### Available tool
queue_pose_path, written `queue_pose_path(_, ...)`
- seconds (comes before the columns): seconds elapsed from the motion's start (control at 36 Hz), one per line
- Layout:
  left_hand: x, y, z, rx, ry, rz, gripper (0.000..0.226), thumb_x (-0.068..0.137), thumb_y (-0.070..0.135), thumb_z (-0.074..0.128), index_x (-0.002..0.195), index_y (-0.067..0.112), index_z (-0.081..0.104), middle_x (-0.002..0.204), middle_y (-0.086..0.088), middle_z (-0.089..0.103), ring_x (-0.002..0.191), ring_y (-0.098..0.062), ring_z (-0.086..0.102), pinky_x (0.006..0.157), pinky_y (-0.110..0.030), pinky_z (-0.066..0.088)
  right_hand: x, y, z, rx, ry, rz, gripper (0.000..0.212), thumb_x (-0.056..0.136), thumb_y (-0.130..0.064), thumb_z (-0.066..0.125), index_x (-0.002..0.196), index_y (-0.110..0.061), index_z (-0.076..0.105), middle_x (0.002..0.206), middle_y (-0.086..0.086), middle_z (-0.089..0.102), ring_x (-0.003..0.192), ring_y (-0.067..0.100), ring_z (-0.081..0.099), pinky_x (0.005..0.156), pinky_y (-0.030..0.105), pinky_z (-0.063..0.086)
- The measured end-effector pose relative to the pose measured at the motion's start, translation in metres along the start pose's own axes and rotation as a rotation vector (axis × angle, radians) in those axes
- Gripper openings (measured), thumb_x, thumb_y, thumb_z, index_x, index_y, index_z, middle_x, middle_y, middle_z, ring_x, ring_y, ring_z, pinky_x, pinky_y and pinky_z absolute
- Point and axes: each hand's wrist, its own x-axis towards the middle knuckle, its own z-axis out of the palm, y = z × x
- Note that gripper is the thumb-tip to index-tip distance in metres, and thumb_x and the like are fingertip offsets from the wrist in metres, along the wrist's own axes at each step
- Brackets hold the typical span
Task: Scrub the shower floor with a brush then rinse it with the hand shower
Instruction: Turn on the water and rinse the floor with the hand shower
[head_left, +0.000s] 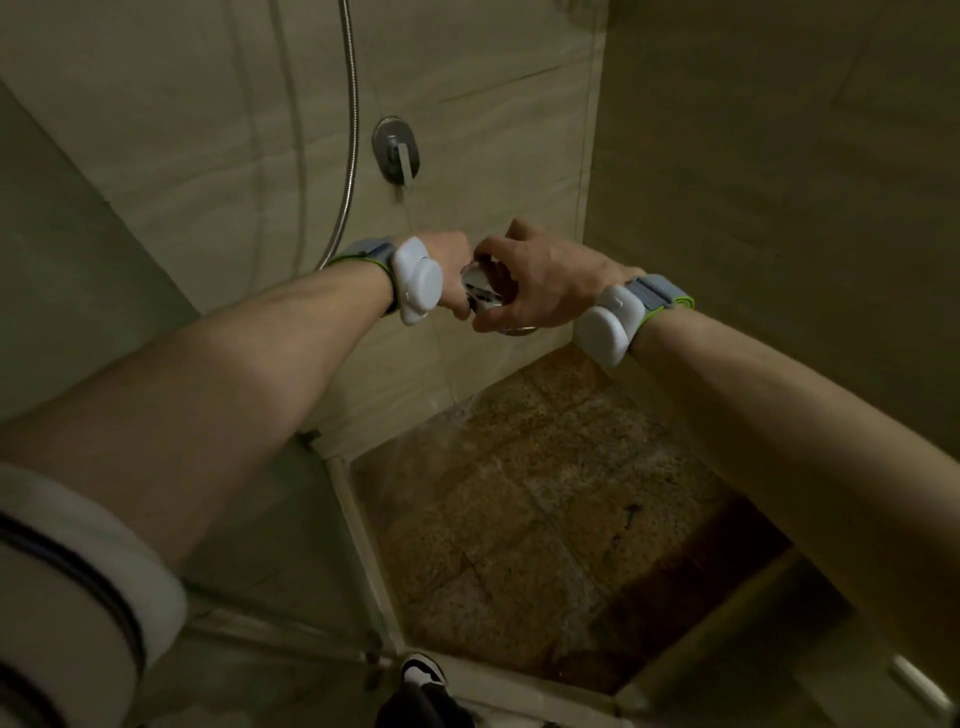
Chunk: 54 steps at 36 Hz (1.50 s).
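Observation:
Both my hands meet on the chrome hand shower (484, 295) in mid-air in front of the back wall. My left hand (453, 270) grips its handle end, and my right hand (540, 280) curls its fingers over the shiny head. Its metal hose (351, 145) runs up the wall from behind my left wrist. A thin stream of water falls from the wall tap (396, 150) and splashes on the wet brown stone shower floor (519, 519) near the back corner. No brush is in view.
Beige tiled walls close the stall at the back and right. A glass panel with a pale frame (358, 525) stands on the left edge of the floor. My shoe (423, 670) rests at the raised threshold (519, 675) in front.

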Motion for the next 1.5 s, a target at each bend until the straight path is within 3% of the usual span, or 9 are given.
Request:
queue_pose_path(0.17,0.0,0.002,0.008,0.004,-0.024,-0.007,0.04,0.077,0.023,0.078,0.055,0.014,0.046,0.054,-0.002,0.045,0.047,-0.016,0.04,0.045,-0.027,0.03,0.0,-0.002,0.002,-0.027,-0.073,0.022,0.081,0.074,-0.069,0.074,0.136,-0.024,0.049,0.122,0.008,0.047,0.096,0.031,0.06,0.086,0.048,0.055)
queue_pose_path(0.47,0.002,-0.004,0.003,0.023,-0.007,-0.024,0.035,0.07,0.025,0.08,0.055,0.015,0.05,0.057,-0.006,0.051,0.052,-0.023,0.047,0.051,-0.03,0.037,-0.001,-0.005,0.001,0.005,-0.022,0.039,0.08,0.072,-0.067,0.076,0.135,-0.024,0.049,0.12,0.006,0.046,0.095,0.028,0.058,0.086,0.047,0.055)
queue_pose_path(0.64,0.002,-0.002,0.013,0.042,-0.017,0.011,0.03,0.075,0.024,0.079,0.066,0.012,0.053,0.063,-0.006,0.049,0.055,-0.02,0.044,0.045,-0.028,0.032,-0.003,-0.005,0.004,-0.018,-0.046,0.031,0.078,0.072,-0.069,0.075,0.133,-0.025,0.05,0.12,0.006,0.048,0.096,0.028,0.058,0.085,0.047,0.055)
queue_pose_path(0.78,0.002,-0.008,0.001,0.02,0.029,-0.01,0.034,0.071,0.025,0.079,0.056,0.014,0.05,0.057,-0.006,0.05,0.051,-0.022,0.045,0.049,-0.027,0.035,-0.001,-0.006,0.0,0.0,-0.005,0.021,0.078,0.075,-0.069,0.072,0.133,-0.021,0.049,0.12,0.007,0.047,0.094,0.029,0.059,0.085,0.049,0.056)
queue_pose_path(1.19,0.007,-0.011,0.0,0.026,-0.004,-0.034,0.03,0.067,0.026,0.081,0.058,0.014,0.055,0.058,-0.008,0.055,0.05,-0.024,0.05,0.052,-0.031,0.04,-0.002,-0.009,0.001,0.017,-0.011,0.024,0.078,0.076,-0.064,0.076,0.134,-0.019,0.05,0.121,0.008,0.046,0.096,0.03,0.059,0.087,0.049,0.055)
queue_pose_path(1.33,0.008,-0.012,0.003,0.013,-0.001,-0.011,0.039,0.071,0.025,0.08,0.055,0.017,0.046,0.055,-0.006,0.052,0.044,-0.02,0.042,0.037,-0.022,0.03,-0.003,-0.007,0.003,0.016,-0.006,0.02,0.081,0.074,-0.067,0.075,0.134,-0.02,0.049,0.12,0.008,0.046,0.093,0.031,0.06,0.083,0.048,0.055)
queue_pose_path(1.5,0.01,-0.014,0.003,0.013,-0.025,-0.012,0.034,0.069,0.027,0.082,0.058,0.016,0.052,0.057,-0.008,0.056,0.047,-0.022,0.044,0.046,-0.025,0.033,-0.002,-0.008,0.003,0.02,-0.012,0.023,0.081,0.073,-0.068,0.075,0.134,-0.021,0.049,0.12,0.007,0.046,0.092,0.03,0.06,0.084,0.048,0.055)
